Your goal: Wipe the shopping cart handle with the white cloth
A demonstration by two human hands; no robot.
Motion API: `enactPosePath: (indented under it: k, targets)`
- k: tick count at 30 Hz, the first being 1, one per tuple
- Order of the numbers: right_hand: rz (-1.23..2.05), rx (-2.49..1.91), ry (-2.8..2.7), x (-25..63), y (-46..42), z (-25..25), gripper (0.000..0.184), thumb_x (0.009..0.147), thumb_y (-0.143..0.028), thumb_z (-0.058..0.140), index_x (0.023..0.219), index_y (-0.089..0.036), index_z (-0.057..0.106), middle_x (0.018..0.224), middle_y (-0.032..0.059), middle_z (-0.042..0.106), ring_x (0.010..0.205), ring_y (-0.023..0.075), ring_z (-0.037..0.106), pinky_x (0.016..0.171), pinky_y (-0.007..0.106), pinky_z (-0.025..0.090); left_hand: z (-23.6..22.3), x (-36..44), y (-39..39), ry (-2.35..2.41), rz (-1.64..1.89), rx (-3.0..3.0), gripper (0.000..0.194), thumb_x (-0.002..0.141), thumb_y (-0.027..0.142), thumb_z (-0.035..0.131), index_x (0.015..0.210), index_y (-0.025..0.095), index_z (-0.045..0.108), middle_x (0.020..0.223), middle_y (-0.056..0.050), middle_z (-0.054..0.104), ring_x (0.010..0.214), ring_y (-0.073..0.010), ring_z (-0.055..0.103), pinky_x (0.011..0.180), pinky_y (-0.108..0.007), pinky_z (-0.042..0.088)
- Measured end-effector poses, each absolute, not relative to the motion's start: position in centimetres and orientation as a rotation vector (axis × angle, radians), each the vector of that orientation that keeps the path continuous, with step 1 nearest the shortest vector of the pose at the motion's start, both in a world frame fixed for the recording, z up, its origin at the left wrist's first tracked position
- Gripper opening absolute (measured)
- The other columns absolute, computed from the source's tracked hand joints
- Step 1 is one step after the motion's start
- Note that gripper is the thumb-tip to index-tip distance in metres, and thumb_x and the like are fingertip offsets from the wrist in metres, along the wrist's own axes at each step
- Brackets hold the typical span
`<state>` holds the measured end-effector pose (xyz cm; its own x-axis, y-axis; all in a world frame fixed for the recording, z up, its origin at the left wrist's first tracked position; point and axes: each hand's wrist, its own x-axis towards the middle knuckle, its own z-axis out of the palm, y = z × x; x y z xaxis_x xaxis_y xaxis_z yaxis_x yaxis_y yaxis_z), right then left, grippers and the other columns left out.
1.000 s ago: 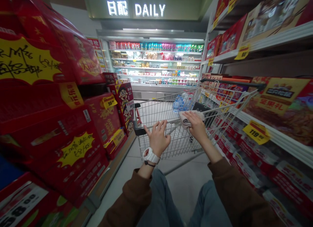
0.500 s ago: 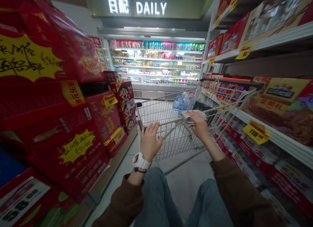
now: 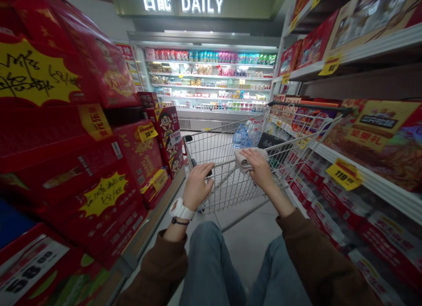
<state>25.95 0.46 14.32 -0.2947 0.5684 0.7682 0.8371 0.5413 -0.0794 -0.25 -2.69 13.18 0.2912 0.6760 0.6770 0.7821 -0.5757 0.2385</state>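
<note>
A wire shopping cart (image 3: 237, 200) stands in front of my knees. My right hand (image 3: 259, 165) grips a folded greyish-white cloth (image 3: 243, 161), pressed on the cart's near top rail. At the near left corner of the cart, my left hand (image 3: 197, 186) lies with its fingers stretched out and its thumb apart. A black corner piece shows between its thumb and fingers. That wrist wears a white watch (image 3: 182, 209) and a dark band. The undersides of the fingers on both hands are hidden.
Stacked red gift boxes (image 3: 82, 161) line the left side. Shelves of packaged goods (image 3: 372, 125) rise close on the right, with yellow price tags. Bottled water (image 3: 243, 136) shows beyond the cart's wires. A lit refrigerated display (image 3: 211, 84) stands at the back.
My right hand has slid the cloth a little to the left along the rail. My left hand has shifted slightly left at the cart's corner. The view has tilted slightly downward.
</note>
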Motion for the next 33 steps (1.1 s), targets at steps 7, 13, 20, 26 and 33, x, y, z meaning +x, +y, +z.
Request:
enactPosePath:
  k: [7,13,20,26,33]
  targets:
    - [-0.435,-1.226,-1.818,26.8,1.7,13.6,0.077,0.062,0.006,0.041,0.134,-0.017,0.058,0.141,0.0073,0.058,0.139,0.0235,0.045,0.118,0.049,0.034,12.5,-1.8,-1.7,-1.33,-1.172,-2.515,0.067,0.071,0.012,0.048,0.139,0.014,0.048,0.143,-0.009,0.053,0.14,-0.0237,0.039,0.123,-0.046,0.024]
    - [-0.359,-1.157,-1.748,23.3,2.4,12.2,0.078,0.061,0.005,0.039,0.134,-0.017,0.058,0.142,0.006,0.057,0.141,0.0221,0.041,0.12,0.047,0.031,12.6,-0.1,-1.6,-1.342,-1.237,-2.465,0.065,0.07,0.013,0.052,0.135,0.018,0.05,0.134,-0.008,0.057,0.131,-0.0258,0.046,0.122,-0.05,0.024]
    - [-0.273,-1.059,-1.848,24.7,4.2,12.6,0.084,0.058,0.007,0.038,0.136,-0.021,0.057,0.143,0.0031,0.056,0.143,0.02,0.039,0.121,0.046,0.028,12.4,0.4,-0.6,-1.334,-1.296,-2.44,0.062,0.071,0.014,0.054,0.133,0.017,0.052,0.131,-0.008,0.058,0.127,-0.025,0.048,0.123,-0.048,0.022]
    - [-0.252,-1.048,-1.85,26.2,5.3,12.8,0.084,0.058,0.007,0.039,0.135,-0.021,0.057,0.142,0.0024,0.057,0.142,0.0208,0.041,0.12,0.048,0.03,12.2,1.7,0.1,-1.325,-1.293,-2.446,0.062,0.072,0.016,0.055,0.134,0.018,0.051,0.131,-0.008,0.058,0.128,-0.0254,0.048,0.122,-0.049,0.024]
    - [-0.231,-1.135,-1.788,27.1,5.8,13.3,0.08,0.058,0.008,0.04,0.131,-0.018,0.061,0.139,0.0042,0.06,0.141,0.0235,0.043,0.12,0.047,0.031,12.1,4.0,0.4,-1.33,-1.287,-2.431,0.065,0.071,0.016,0.056,0.136,0.016,0.049,0.133,-0.01,0.057,0.129,-0.0271,0.047,0.123,-0.051,0.021]
